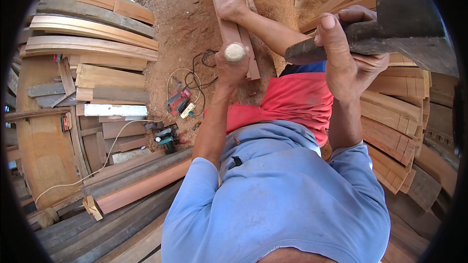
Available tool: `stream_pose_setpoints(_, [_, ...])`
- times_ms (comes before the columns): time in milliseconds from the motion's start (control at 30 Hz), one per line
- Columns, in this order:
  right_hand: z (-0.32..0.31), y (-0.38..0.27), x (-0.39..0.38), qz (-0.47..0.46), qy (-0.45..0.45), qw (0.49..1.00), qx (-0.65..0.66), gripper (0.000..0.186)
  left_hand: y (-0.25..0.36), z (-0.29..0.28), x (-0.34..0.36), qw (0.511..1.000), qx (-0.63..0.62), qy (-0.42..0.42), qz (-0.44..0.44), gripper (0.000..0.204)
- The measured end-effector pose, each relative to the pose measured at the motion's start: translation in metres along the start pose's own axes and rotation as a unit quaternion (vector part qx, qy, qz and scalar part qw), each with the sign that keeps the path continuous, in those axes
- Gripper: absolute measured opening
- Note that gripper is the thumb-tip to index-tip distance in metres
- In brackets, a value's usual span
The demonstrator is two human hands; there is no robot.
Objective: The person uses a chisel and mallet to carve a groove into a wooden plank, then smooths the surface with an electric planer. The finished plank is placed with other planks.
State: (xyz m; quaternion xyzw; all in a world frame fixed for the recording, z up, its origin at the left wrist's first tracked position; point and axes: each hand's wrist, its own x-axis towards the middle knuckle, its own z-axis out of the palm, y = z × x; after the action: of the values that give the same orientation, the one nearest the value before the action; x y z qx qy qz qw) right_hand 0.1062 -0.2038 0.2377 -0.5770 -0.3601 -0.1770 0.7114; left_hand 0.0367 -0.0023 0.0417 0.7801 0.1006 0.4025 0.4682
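Observation:
My left hand point(232, 70) is closed in a fist around what looks like a chisel point(235, 52). Only the round, pale, worn end of its wooden handle shows; the hand hides the blade. Beneath it lies a long reddish plank point(225, 28), with my bare foot point(236, 2) resting on it farther up. Raised at the upper right, my right hand point(347, 63) grips a dark mallet point(412, 19), its thumb along the handle. The mallet's heavy black head is close to the camera and well apart from the chisel.
On the sawdust-covered ground to the left lie a red power tool point(179, 101), a teal power tool point(166, 138) and a looped cord point(197, 70). Stacked boards point(92, 36) fill the left side, and more cut boards point(392, 122) are piled at the right. A long beam point(146, 187) lies at lower left.

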Motion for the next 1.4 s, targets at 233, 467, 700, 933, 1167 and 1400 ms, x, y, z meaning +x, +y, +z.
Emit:
stream_pose_setpoints(233, [0.012, -0.012, -0.004, 0.019, 0.013, 1.0, 0.0, 0.012, 0.012, -0.01, -0.004, 0.999, 0.018, -0.034, -0.014, 0.02])
stream_pose_setpoints(467, [0.0, 0.085, -0.041, -0.048, -0.384, 0.858, -0.337, 0.022, -0.001, -0.002, -0.014, 0.996, 0.004, -0.015, 0.084, 0.027])
stream_pose_setpoints(700, [0.013, 0.006, 0.032, 0.029, -0.226, 0.942, -0.245, 0.033, 0.0, -0.002, -0.004, 0.997, -0.014, -0.066, -0.042, 0.018])
stream_pose_setpoints(933, [0.021, -0.001, 0.064, 0.047, -0.219, 0.928, -0.298, 0.027, -0.002, 0.002, -0.001, 0.995, -0.002, -0.078, -0.068, 0.018])
stream_pose_setpoints(1167, [0.008, 0.075, -0.006, 0.135, -0.435, 0.833, -0.314, 0.04, 0.002, 0.002, 0.005, 0.998, 0.015, -0.054, -0.009, 0.018])
stream_pose_setpoints(1400, [0.03, 0.022, 0.078, -0.015, -0.169, 0.963, -0.208, 0.032, -0.006, -0.001, 0.002, 0.996, 0.015, -0.074, -0.042, 0.017])
